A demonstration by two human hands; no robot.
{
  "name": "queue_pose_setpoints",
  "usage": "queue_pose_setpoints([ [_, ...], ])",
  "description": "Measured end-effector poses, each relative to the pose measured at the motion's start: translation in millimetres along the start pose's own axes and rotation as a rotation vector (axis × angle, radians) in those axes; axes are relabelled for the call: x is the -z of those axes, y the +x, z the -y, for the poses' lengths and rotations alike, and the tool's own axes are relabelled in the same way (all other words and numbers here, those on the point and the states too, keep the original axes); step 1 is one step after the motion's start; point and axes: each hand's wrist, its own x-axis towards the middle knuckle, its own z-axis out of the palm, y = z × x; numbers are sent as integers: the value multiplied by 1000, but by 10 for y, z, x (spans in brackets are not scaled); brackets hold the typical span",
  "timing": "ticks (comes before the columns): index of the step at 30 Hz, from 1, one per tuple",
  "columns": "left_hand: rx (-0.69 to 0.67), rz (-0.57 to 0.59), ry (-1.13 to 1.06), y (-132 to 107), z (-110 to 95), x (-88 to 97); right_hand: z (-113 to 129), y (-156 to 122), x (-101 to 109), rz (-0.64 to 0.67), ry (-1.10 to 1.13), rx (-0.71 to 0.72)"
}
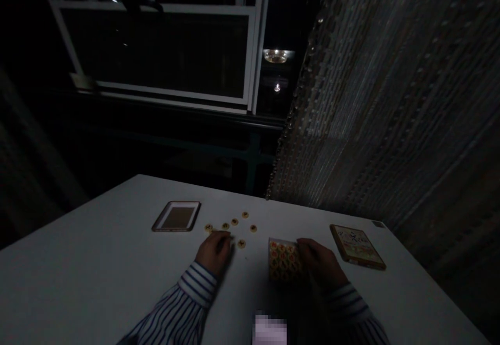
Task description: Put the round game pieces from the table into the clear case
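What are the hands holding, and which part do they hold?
The right hand holds the tray of round pieces by its right edge. The left hand rests over loose round pieces; a grip on one cannot be told.

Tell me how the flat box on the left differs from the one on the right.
The left box shows a plain brown inside with a pale border; the right box shows a printed face. The left box lies beside the loose discs, the right box past the right hand holding the pack. Both lie flat on the table, untouched.
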Motion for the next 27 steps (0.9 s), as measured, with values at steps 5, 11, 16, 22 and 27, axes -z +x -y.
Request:
queue_pose_setpoints([
  [5,-83,-51,214,175,269,166,365,179,-209,100,-91,139],
  [11,-89,-54,321,246,554,145,851,299,-469,184,-173,255],
  [16,-147,-57,287,203,724,32,1030,396,-782,238,-255,356],
  [22,-180,-7,318,189,887,-32,1016,444,-1071,291,-368,347],
  [27,-168,7,308,193,878,-36,925,407,-1147,281,-353,343],
])
